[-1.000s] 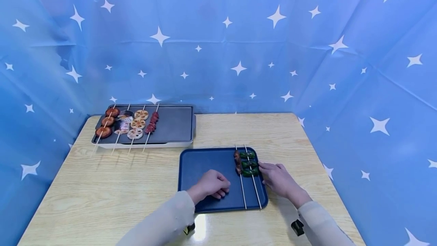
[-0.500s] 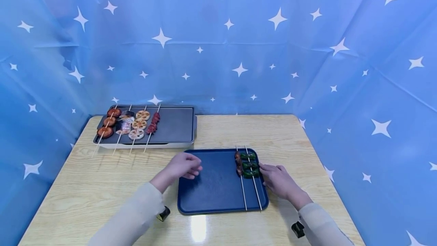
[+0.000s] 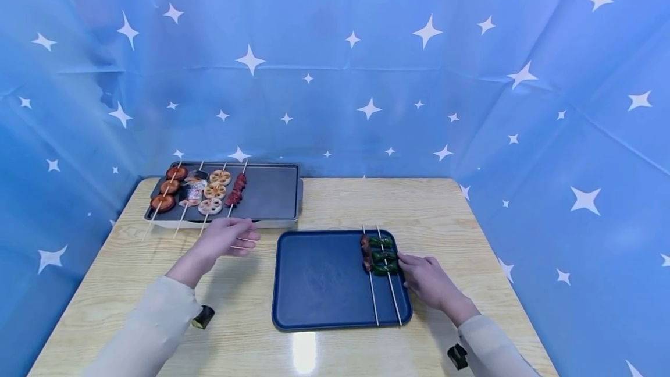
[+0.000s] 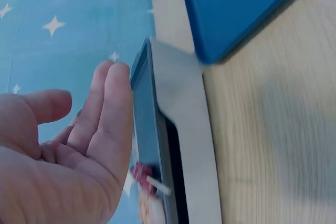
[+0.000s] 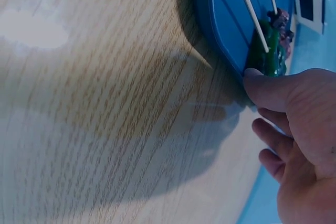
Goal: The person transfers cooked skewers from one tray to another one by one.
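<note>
My left hand (image 3: 225, 238) is raised just in front of the grill's (image 3: 272, 194) near side. In the left wrist view its fingers (image 4: 113, 108) are fairly straight and the palm holds nothing. At the right rim of a blue tray (image 3: 324, 284), my right hand (image 3: 431, 283) pinches the edge, its thumb (image 5: 268, 90) on the rim beside the green pepper skewer (image 3: 384, 256). To the left of the peppers lies a brown meat skewer (image 3: 366, 253). Both sticks point toward the tray's near edge.
Across the grill's left half lie a mushroom skewer (image 3: 169, 187), a fish-like skewer (image 3: 192, 189), a lotus root skewer (image 3: 214, 191) and a red meat skewer (image 3: 237, 189). A light wood table (image 3: 366, 202) carries everything, with a blue starred curtain (image 3: 335, 45) behind and beside it.
My left hand has moved from over the tray leftward and away, to the front of the grill, and its fingers have straightened. The right hand stays at the tray's rim.
</note>
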{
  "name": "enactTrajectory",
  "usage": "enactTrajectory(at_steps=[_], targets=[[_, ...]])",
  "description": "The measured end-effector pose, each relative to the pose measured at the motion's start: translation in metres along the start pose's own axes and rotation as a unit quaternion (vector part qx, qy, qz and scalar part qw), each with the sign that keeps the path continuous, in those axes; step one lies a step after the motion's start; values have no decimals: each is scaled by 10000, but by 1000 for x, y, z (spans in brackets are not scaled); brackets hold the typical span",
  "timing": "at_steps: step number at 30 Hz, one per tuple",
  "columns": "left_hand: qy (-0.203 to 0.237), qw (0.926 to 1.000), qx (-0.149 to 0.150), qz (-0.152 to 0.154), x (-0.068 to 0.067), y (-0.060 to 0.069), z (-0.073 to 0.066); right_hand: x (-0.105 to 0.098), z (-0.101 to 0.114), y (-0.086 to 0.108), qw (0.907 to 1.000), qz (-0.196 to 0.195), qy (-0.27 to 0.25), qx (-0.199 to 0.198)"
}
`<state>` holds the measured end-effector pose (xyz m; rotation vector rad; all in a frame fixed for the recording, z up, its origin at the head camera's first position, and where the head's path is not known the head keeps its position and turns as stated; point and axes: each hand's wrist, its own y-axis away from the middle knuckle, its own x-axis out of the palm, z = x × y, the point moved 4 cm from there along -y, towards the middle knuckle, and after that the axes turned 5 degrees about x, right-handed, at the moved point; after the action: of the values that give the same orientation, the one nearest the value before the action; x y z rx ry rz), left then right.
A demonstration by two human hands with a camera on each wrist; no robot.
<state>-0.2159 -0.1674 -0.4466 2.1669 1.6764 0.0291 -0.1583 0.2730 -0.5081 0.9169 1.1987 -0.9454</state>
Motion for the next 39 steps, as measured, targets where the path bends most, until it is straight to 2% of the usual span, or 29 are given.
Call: enactTrajectory(at_steps=[9,15,19,24,27,31,34,39], targets=[[-246,9993,-32,-279,-45,14,-5,1,1,3,9999,-133,9,-43],[-478,9970,-72,-597,-60,18,0,0,0,3,9999,-105,35,-5],[-828,9932,-95,-814,-64,20,7,1,1,3,9999,-102,49,-36],[-1348,9864,-110,-933,-63,22,19,2,2,2,9998,-141,80,-80],[-1706,9807,-148,-945,-61,23,25,2,3,1,9997,-176,147,-112],[-2005,9760,-265,-803,-57,23,31,4,4,0,9995,-181,208,-139],[-2037,9757,-355,-729,-54,22,34,4,4,-1,9995,-175,180,-167],[-1708,9824,-282,-703,-47,11,38,2,1,0,9996,-208,149,-146]])
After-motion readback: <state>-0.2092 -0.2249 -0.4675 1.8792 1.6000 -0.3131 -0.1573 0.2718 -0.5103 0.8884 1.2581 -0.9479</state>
